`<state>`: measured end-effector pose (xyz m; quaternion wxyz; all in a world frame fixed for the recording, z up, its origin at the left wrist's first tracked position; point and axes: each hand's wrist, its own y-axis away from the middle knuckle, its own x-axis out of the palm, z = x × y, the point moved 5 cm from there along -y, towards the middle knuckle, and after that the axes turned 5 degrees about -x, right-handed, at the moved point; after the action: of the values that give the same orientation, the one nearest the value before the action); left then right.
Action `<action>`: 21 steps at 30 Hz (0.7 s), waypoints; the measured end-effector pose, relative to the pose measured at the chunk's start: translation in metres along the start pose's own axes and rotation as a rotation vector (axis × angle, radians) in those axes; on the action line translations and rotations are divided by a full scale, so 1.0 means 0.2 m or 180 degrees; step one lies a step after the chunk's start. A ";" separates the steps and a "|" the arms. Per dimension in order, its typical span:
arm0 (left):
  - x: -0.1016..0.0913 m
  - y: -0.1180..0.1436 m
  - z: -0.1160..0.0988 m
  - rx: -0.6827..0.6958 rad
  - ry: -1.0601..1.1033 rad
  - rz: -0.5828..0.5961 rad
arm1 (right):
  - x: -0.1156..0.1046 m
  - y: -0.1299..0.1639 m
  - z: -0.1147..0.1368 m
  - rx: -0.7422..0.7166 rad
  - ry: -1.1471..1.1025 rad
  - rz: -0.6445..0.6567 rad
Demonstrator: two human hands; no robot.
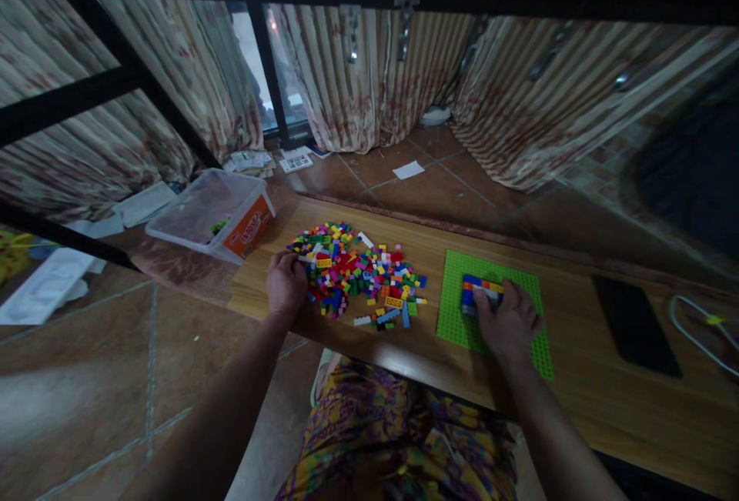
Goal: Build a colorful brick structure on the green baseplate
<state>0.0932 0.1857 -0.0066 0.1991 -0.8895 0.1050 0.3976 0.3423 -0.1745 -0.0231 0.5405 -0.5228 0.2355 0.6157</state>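
Note:
A loose pile of colourful toy building bricks [352, 266] is spread on the wooden bench. My left hand [287, 283] is at the pile's left edge with its fingers curled in among the bricks; whatever lies between the fingertips is too small to make out. To the right lies a bright green studded baseplate [456, 308]. On it sits a small brick block [470, 293] built of blue, white, orange, yellow and grey pieces. My right hand [511, 320] grips this block, thumb on the near side and fingers at its right end, covering part of it.
A clear plastic tub [196, 212] with an orange label stands beyond the bench's left end, a few pieces inside. A black phone-like slab [635, 324] and a white cable [698, 332] lie at the right. Papers [409, 170] are on the tiled floor behind, before curtains [369, 78].

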 end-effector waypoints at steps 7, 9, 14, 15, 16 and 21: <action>0.00 0.00 0.00 -0.0014 0.0093 0.0006 | -0.02 0.04 0.01 -0.0203 0.0183 0.0041; 0.00 0.01 0.00 -0.0009 0.0096 0.0002 | -0.03 0.05 0.01 -0.0268 0.0211 0.0011; 0.00 0.01 0.00 -0.0029 0.0102 0.0006 | -0.09 0.08 0.15 -0.0485 0.0343 -0.0161; 0.00 0.01 0.00 -0.0032 0.0107 0.0009 | -0.10 0.09 0.22 -0.0630 0.0296 -0.0218; 0.00 0.01 0.00 -0.0034 0.0113 0.0012 | -0.11 0.11 0.29 -0.0818 0.0195 -0.0229; 0.00 0.02 -0.01 -0.0034 0.0133 0.0027 | -0.06 0.20 0.68 -0.1662 -0.0331 0.0198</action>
<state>0.0924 0.1824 -0.0059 0.1904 -0.8982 0.1107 0.3803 0.2508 -0.0761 0.0238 0.3795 -0.6046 0.0566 0.6980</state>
